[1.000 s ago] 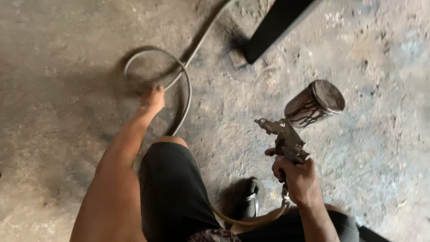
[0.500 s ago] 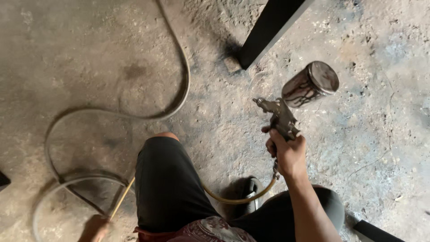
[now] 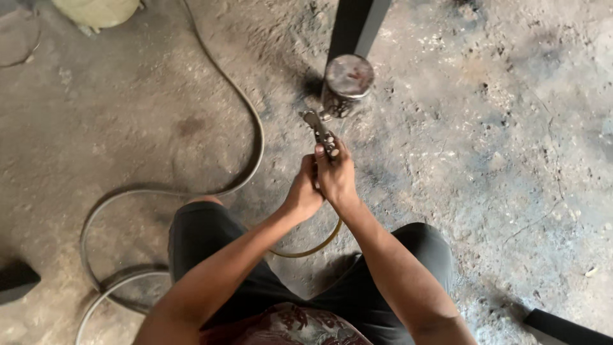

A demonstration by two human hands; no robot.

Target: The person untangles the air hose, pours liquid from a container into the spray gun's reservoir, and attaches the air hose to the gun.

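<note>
Nearest you: dark shorts (image 3: pixel 211 249), knees apart, and a patterned shirt hem at the bottom edge. Both arms reach forward and meet in the middle. Your right hand (image 3: pixel 336 177) is wrapped around the grip of the spray gun (image 3: pixel 322 134); your left hand (image 3: pixel 302 193) is pressed against it from the left, fingers curled at the gun's base. The gun projects just beyond your knuckles, its metal cup (image 3: pixel 346 83) upright on top, stained. A yellowish hose (image 3: pixel 310 249) loops down from under the hands. Further out, a grey hose (image 3: pixel 246 121) curves across the concrete floor (image 3: pixel 498 128); a black post (image 3: pixel 357 25) stands behind the cup.
</note>
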